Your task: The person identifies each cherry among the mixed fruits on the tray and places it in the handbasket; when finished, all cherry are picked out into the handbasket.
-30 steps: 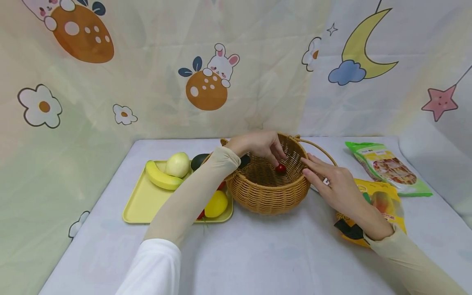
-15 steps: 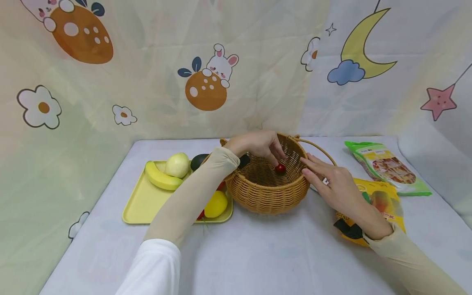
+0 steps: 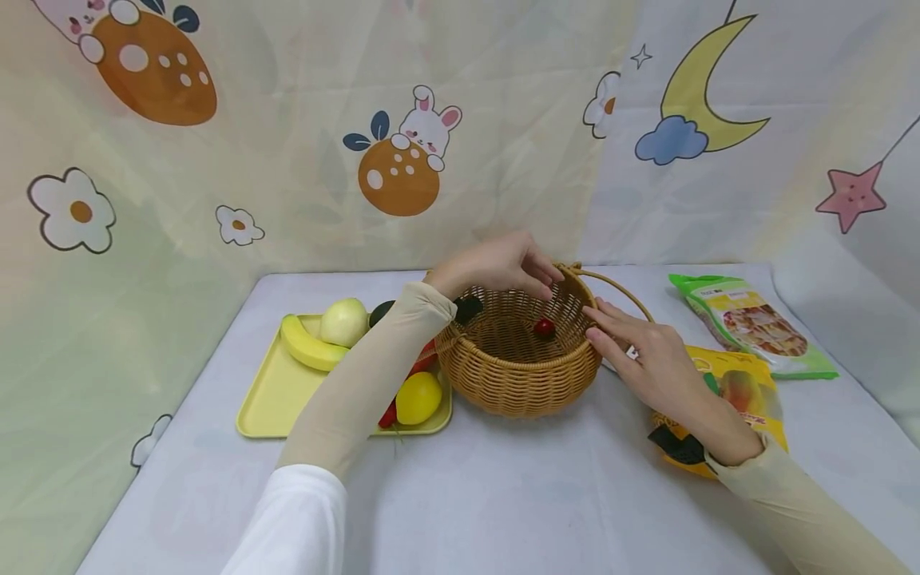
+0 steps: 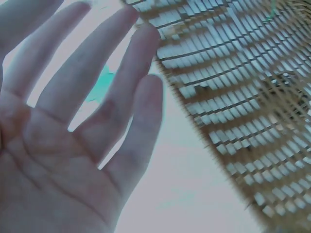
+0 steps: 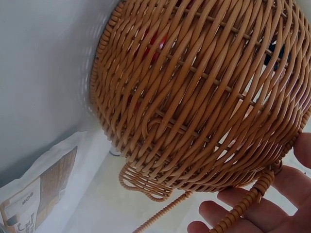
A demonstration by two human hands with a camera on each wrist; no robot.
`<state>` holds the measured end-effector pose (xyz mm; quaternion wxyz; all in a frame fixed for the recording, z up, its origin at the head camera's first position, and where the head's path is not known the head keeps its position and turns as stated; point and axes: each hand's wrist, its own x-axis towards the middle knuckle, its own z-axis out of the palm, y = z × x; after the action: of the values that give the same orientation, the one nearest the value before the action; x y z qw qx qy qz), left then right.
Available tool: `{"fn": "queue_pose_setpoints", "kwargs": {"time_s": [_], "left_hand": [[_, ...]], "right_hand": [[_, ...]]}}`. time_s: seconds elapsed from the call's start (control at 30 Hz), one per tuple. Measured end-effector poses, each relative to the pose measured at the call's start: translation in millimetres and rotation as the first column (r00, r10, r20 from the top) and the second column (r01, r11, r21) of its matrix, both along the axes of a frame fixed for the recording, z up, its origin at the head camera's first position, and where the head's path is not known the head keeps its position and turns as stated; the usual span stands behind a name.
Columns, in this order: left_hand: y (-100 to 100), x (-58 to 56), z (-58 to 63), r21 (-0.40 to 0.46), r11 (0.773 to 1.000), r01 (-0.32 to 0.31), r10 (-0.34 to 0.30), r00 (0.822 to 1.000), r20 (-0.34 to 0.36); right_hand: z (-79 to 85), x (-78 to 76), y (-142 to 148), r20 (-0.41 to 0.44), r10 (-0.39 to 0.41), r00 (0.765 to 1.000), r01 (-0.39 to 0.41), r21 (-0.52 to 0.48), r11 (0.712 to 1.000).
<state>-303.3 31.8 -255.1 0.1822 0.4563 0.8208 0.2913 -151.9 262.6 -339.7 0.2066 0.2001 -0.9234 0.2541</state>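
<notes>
A brown wicker basket (image 3: 521, 391) stands in the middle of the table in the head view. A small, shiny, round dark-red fruit (image 3: 544, 328) lies inside it, apart from both hands. Above the basket's opening is my left hand (image 3: 499, 263), holding nothing. The left wrist view shows the same hand's fingers (image 4: 87, 73) extended beside the blurred wickerwork. My right hand (image 3: 650, 355) touches the basket's right rim with mostly straight fingers. In the right wrist view, the basket's thin handle (image 5: 243, 206) crosses in front of those fingers (image 5: 286, 184).
Left of the basket, a yellow tray (image 3: 269, 407) bears a banana (image 3: 309, 347), a pale green round fruit (image 3: 343, 322), a lemon (image 3: 419, 398), and dark and red items partly behind my left arm. To the right lie a yellow packet (image 3: 747, 391) and a green-edged packet (image 3: 762, 323).
My left hand has let go of the red fruit and risen out of the basket. The fruit stays inside. My right hand stays at the rim.
</notes>
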Motion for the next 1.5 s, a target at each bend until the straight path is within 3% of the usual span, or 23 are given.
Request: {"fn": "queue_pose_setpoints", "kwargs": {"time_s": [0.23, 0.37, 0.5, 0.67, 0.77, 1.0, 1.1, 1.37, 1.5], "left_hand": [[-31, 15.1, 16.8, 0.202, 0.973, -0.108, 0.123, 0.99, -0.065], [-60, 29.6, 18.9, 0.271, 0.94, -0.207, 0.229, 0.972, -0.053], [-96, 44.1, 14.1, 0.283, 0.91, -0.302, 0.331, 0.942, -0.058], [-143, 57.8, -1.3, 0.252, 0.885, -0.392, 0.43, 0.895, -0.119], [-170, 63.5, -12.7, 0.217, 0.865, -0.452, 0.483, 0.867, -0.121], [-223, 81.6, -39.8, 0.151, 0.776, -0.612, 0.628, 0.772, -0.1], [-242, 91.1, -53.1, 0.129, 0.748, -0.651, 0.663, 0.741, -0.106], [-279, 117.3, -85.3, 0.126, 0.711, -0.691, 0.703, 0.698, -0.14], [-285, 122.4, -98.4, 0.138, 0.712, -0.689, 0.703, 0.699, -0.134]], "right_hand": [[-1.9, -1.1, -2, 0.0, 0.021, 1.0, -0.021, -0.01, 1.0], [-2.6, -1.7, -3, -0.004, 0.023, 1.0, -0.023, -0.013, 1.0], [-2.7, -2.1, -4, -0.008, 0.026, 1.0, -0.026, -0.015, 1.0], [-2.1, -1.0, -3, -0.012, 0.024, 1.0, -0.024, -0.006, 1.0], [-1.6, -0.2, -1, -0.015, 0.018, 1.0, -0.018, 0.002, 1.0], [-0.6, -1.2, -1, -0.009, 0.023, 1.0, -0.023, 0.009, 1.0], [-0.7, -1.5, -1, -0.01, 0.024, 1.0, -0.024, 0.007, 1.0], [-0.6, -1.8, -1, -0.032, 0.03, 0.999, -0.03, 0.003, 1.0], [-0.8, -0.9, -1, -0.037, 0.03, 0.999, -0.03, -0.005, 1.0]]}}
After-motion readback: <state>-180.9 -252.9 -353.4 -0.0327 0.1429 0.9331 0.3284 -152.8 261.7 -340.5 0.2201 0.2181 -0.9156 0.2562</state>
